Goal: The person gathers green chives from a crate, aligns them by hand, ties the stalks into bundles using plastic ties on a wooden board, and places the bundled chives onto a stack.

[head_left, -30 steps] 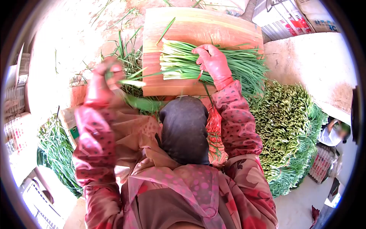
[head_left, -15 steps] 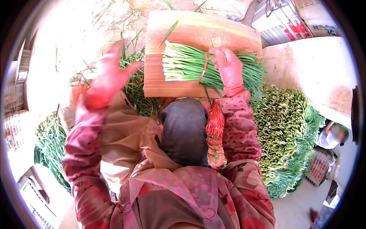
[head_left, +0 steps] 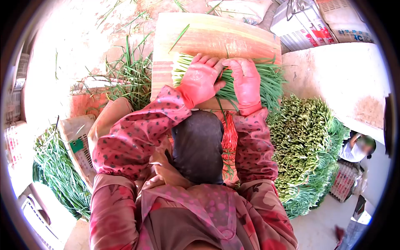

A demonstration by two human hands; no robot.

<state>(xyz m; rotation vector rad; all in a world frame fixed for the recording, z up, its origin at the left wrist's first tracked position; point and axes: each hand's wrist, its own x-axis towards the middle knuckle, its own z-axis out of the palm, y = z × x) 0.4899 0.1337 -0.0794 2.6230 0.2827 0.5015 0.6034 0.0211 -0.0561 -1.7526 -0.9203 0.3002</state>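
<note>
A bundle of garlic chives (head_left: 268,79) lies across the wooden board (head_left: 208,33), pale cut ends to the left and green tips to the right. My left hand (head_left: 202,79), in a pink-red glove, lies over the pale half, its fingers curled over the far side and its thumb apart. Close beside it, my right hand (head_left: 245,85), gloved alike, has its fingers closed in a pinch at the bundle's middle, where a red tie showed half a second ago. The tie is now hidden by my hands. A loose green stalk (head_left: 179,38) lies on the board.
A large stack of chives (head_left: 304,141) stands to the right, with another green pile (head_left: 62,166) at left beside a crate (head_left: 79,141). Red strips (head_left: 230,133) hang below the board. Loose stalks (head_left: 133,79) litter its left side. A person (head_left: 358,148) is at far right.
My left hand has come from the air at left, rightward onto the bundle. My right hand has stayed at the tie. The view has shifted slightly.
</note>
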